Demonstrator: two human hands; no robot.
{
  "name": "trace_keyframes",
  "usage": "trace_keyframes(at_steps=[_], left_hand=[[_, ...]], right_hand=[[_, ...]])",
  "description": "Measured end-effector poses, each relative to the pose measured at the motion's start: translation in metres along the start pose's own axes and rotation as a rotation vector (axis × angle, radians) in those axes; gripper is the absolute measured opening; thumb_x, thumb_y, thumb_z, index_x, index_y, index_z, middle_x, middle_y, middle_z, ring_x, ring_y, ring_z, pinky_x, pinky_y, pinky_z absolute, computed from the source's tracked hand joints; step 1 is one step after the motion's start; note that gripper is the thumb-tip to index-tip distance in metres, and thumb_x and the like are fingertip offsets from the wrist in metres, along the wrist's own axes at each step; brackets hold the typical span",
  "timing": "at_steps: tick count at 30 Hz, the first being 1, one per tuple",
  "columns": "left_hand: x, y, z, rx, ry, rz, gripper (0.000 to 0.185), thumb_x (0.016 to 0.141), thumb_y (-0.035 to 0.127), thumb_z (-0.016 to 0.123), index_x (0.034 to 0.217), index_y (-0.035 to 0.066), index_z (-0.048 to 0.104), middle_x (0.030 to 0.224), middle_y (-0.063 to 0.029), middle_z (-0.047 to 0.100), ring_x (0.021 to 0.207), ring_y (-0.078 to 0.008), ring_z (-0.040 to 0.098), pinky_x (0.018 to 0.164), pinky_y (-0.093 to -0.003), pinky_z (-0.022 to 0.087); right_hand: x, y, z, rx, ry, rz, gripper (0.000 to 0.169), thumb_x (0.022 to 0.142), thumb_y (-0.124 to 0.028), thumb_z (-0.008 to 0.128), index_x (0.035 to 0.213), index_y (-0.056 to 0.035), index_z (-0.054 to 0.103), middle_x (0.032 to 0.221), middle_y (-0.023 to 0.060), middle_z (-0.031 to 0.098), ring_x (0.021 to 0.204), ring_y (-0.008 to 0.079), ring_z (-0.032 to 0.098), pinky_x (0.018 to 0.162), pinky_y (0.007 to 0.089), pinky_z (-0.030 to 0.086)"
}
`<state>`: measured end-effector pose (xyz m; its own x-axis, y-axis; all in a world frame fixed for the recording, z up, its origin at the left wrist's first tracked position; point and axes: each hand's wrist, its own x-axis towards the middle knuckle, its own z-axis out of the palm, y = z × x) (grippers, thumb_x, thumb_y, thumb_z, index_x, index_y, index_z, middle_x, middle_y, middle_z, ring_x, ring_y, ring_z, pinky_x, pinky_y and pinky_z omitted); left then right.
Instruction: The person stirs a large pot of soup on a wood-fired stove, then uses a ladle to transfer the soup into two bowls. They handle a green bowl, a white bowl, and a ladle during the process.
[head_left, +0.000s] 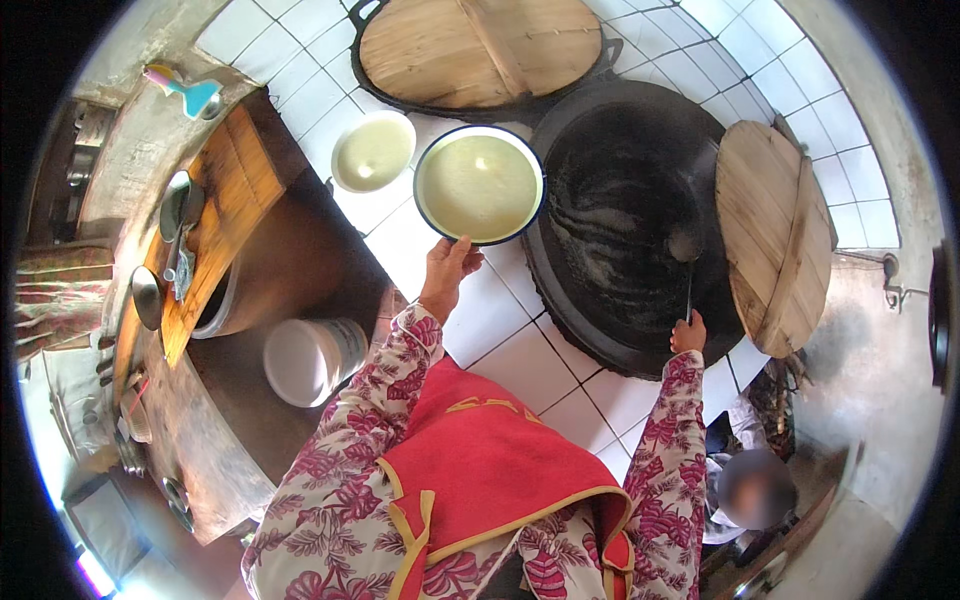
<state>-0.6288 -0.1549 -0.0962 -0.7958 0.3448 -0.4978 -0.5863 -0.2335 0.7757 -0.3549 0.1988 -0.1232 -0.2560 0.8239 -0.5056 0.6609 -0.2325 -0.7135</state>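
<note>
My left hand (451, 271) grips the near rim of a blue-rimmed enamel basin (480, 184) full of pale yellowish-green liquid. The basin sits close against the left edge of a large black wok (600, 300) built into the tiled stove. In my right hand (688, 333) is the handle of a ladle (684, 244), whose bowl rests low inside the wok at its right side. A thin wet film with pale streaks coats the wok's inner surface. Left of the basin stands a smaller white bowl (373, 152) holding similar liquid.
A round wooden lid (776, 240) leans at the wok's right; another wooden lid (480, 52) covers a second wok behind. A white bucket (313, 363) stands at lower left, below a wooden board (232, 195) with metal utensils. A person (750, 491) is low at right.
</note>
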Motion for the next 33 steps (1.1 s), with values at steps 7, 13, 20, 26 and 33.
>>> trace_keyframes(at_steps=[7,13,20,26,33], left_hand=[[-0.001,0.0,-0.002,-0.005,0.023,-0.008,0.025,0.084,0.025,0.055,0.091,0.001,0.052,0.078,-0.0063,0.057,0.068,-0.0153,0.056,0.064,-0.0287,0.048],[0.004,-0.002,0.003,0.008,-0.032,-0.026,0.03,0.084,0.028,0.055,0.094,0.0,0.049,0.083,-0.0069,0.054,0.07,-0.0155,0.055,0.066,-0.028,0.047],[0.004,-0.003,0.002,-0.01,0.0,-0.015,0.024,0.084,0.025,0.055,0.089,0.001,0.051,0.079,-0.0061,0.056,0.068,-0.0153,0.056,0.063,-0.0279,0.048],[-0.002,0.001,0.005,-0.002,-0.019,0.006,0.023,0.085,0.024,0.054,0.089,0.001,0.051,0.079,-0.0055,0.056,0.068,-0.0148,0.056,0.063,-0.0276,0.047],[-0.001,0.001,0.002,-0.003,-0.035,-0.006,0.024,0.085,0.023,0.054,0.092,0.001,0.052,0.079,-0.0046,0.056,0.067,-0.0132,0.054,0.062,-0.0265,0.047]], right_hand=[[-0.02,0.008,0.064,-0.129,-0.266,-0.106,0.045,0.077,-0.005,0.045,0.122,-0.0103,0.041,0.058,0.0033,0.048,0.04,0.0108,0.042,0.032,0.0246,0.032],[-0.1,-0.047,0.086,0.475,-0.479,0.338,0.045,0.082,-0.009,0.046,0.126,-0.0069,0.036,0.069,0.0065,0.051,0.048,0.0088,0.045,0.037,0.0199,0.035],[-0.154,-0.113,0.059,0.415,-0.507,0.045,0.046,0.08,-0.007,0.047,0.124,-0.0033,0.038,0.069,0.006,0.052,0.047,0.0071,0.045,0.036,0.0191,0.033],[-0.195,-0.126,0.033,0.058,-0.41,-0.517,0.045,0.08,-0.005,0.045,0.124,-0.0008,0.039,0.071,0.0032,0.053,0.047,0.0038,0.042,0.039,0.0164,0.034],[-0.214,-0.118,0.048,-0.357,-0.295,-1.007,0.04,0.081,-0.004,0.046,0.12,0.0052,0.041,0.105,0.0223,0.052,0.095,0.0293,0.053,0.078,0.0318,0.043]])
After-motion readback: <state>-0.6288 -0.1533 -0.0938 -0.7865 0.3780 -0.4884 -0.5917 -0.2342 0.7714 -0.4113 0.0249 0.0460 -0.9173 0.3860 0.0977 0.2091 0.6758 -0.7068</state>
